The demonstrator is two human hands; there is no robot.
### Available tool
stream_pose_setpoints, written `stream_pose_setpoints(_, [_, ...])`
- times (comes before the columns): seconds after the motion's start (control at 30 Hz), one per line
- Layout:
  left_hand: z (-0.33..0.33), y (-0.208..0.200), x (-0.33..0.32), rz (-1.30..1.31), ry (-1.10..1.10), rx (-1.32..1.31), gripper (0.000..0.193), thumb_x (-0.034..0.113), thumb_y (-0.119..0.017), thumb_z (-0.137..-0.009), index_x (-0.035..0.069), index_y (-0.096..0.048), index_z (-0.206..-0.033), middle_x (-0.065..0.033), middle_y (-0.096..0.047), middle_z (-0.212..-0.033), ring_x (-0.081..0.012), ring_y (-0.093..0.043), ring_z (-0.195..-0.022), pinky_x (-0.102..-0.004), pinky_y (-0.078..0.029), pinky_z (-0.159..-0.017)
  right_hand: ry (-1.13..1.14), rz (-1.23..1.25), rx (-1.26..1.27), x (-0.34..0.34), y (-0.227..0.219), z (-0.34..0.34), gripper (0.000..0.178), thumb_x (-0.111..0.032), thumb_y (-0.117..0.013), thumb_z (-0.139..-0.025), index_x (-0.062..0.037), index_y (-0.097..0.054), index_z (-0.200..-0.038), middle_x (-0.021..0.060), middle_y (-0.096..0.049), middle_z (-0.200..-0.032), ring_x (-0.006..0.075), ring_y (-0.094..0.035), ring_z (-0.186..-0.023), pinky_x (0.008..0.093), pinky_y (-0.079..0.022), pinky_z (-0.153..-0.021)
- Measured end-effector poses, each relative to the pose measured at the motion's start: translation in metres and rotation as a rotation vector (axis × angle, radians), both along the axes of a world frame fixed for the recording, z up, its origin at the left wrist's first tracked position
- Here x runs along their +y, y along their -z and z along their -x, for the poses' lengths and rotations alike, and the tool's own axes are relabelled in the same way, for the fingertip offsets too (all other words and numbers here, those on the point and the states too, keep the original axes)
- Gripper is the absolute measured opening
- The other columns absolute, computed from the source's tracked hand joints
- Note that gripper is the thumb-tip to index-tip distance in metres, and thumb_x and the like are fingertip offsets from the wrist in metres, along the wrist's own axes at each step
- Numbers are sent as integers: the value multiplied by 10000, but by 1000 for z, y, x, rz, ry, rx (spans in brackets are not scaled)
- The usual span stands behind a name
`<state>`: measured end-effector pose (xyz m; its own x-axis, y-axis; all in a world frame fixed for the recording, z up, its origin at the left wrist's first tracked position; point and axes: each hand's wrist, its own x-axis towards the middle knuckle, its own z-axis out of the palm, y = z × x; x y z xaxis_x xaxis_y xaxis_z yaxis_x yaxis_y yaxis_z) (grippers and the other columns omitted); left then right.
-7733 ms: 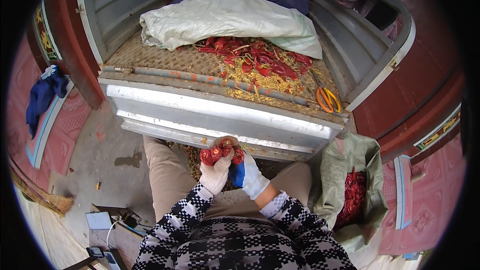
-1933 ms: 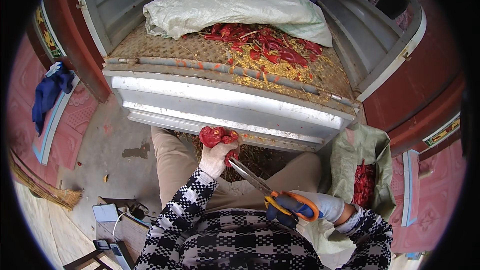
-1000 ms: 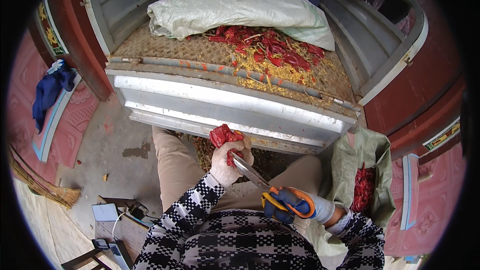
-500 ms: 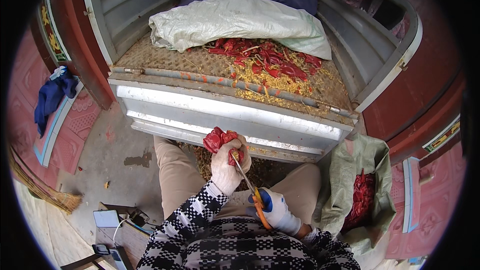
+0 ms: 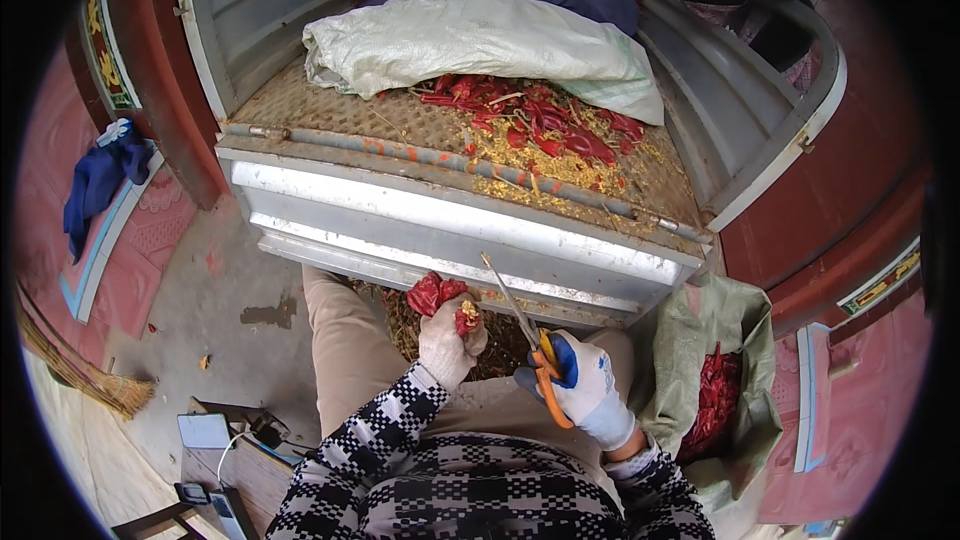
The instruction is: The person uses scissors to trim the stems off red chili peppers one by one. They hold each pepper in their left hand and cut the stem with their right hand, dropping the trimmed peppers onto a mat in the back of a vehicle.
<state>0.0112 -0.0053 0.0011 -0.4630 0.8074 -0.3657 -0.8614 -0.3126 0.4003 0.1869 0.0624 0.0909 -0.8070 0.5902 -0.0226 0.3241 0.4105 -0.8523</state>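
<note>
Head view: your left hand (image 5: 450, 340) is fisted around a bunch of red dried chillies (image 5: 440, 292), raised in front of the metal tailgate (image 5: 450, 230). Your right hand (image 5: 580, 390), closed on the orange-handled scissors (image 5: 525, 325), has swung up from your lap over the last second; blades now point up, just beside the bunch. Judging by that, you're lined up to snip.

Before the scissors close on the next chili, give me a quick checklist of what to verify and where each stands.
1. Left hand grips the bunch of red chilies: ok.
2. Right hand holds the orange-handled scissors: ok.
3. Blades point up, apart from the left fingers: ok.
4. Blades open around a stem: cannot tell.
5. Green sack of chilies stands open at the right: ok.
6. More chilies on the cart bed: ok.
</note>
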Motion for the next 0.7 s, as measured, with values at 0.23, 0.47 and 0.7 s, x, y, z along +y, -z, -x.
stream_pose_setpoints(0.23, [7,-1,3,-41,-7,8,120,150,-558,-914,69,-536,-828,-26,-443,-538,-141,-368,-360,-274,-224,-360,-71,-750,-231,13,11,-9,594,-528,-746,-714,-32,-621,-1016,128,-668,-851,307,-645,-771,407,-466,-695])
stream_pose_setpoints(0.47, [7,-2,-2,-50,2,89,93,137,-546,-921,47,-572,-919,-34,-515,-638,-136,-422,-414,-273,-261,-363,-125,-869,-351,14,9,-3,687,-625,-671,-722,-48,-599,-1087,113,-651,-907,290,-628,-857,414,-430,-761])
stream_pose_setpoints(0.7, [2,-16,-1,36,-25,257,82,133,-527,-925,75,-567,-881,11,-446,-568,-104,-385,-401,-251,-232,-367,-147,-791,-384,19,12,-4,603,-580,-675,-739,-71,-605,-1054,112,-665,-819,296,-651,-751,408,-448,-712])
